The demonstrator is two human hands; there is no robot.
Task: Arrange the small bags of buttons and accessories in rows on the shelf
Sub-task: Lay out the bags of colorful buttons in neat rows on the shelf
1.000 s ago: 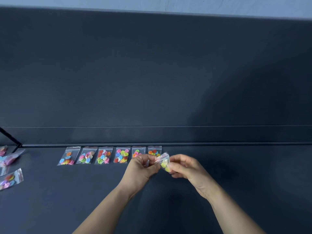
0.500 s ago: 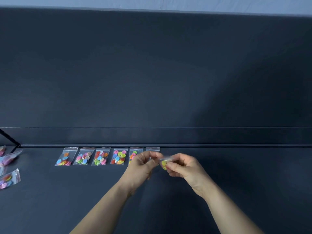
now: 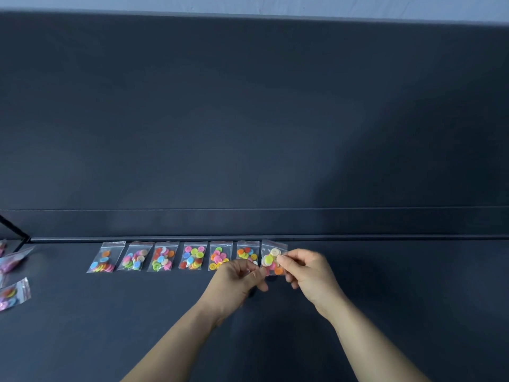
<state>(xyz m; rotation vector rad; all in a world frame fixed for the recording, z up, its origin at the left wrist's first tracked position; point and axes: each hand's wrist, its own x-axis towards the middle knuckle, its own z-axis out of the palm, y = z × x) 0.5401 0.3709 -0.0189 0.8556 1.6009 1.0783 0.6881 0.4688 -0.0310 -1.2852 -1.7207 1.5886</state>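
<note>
A row of several small clear bags of coloured buttons [image 3: 165,256] lies along the back edge of the dark shelf [image 3: 385,285]. At the row's right end, a further button bag [image 3: 271,257] is flat against the shelf beside the others. My right hand [image 3: 308,271] pinches its right edge with thumb and forefinger. My left hand [image 3: 237,279] holds its lower left corner with fingertips and covers part of the neighbouring bag.
More button bags [image 3: 13,293] lie loose at the far left edge of the shelf, one pile pinkish [image 3: 12,260]. A low dark lip [image 3: 358,221] and a tall dark back panel rise behind the row. A thin black bracket [image 3: 15,230] stands at the left.
Both hands have carried the bag from in front of the row up and right. It now lies spread flat at the right end of the row.
</note>
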